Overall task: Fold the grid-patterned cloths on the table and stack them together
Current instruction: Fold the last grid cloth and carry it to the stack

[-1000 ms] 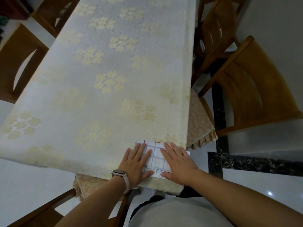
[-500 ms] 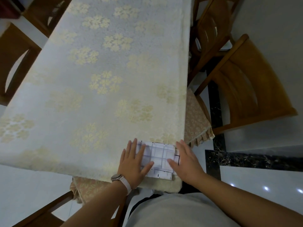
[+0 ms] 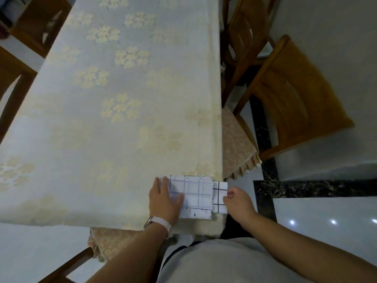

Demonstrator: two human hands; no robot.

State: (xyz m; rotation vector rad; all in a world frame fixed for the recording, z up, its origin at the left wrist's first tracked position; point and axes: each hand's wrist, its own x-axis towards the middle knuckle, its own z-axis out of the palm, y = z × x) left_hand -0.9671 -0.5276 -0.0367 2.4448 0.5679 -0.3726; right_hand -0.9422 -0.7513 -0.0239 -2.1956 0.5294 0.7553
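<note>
Down on the worktop [image 3: 122, 139], left hand [image 3: 165, 199] presses flat on the upper grid cloth [image 3: 196, 198], right hand [image 3: 237, 203] beside it pinching the lower cloth [image 3: 220, 198].

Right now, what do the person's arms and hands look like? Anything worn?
No sleeves show on either arm. The left hand has a watch at the wrist, with a pale strap and a dark case. The right hand and its wrist carry nothing. No gloves, no rings visible.
</note>
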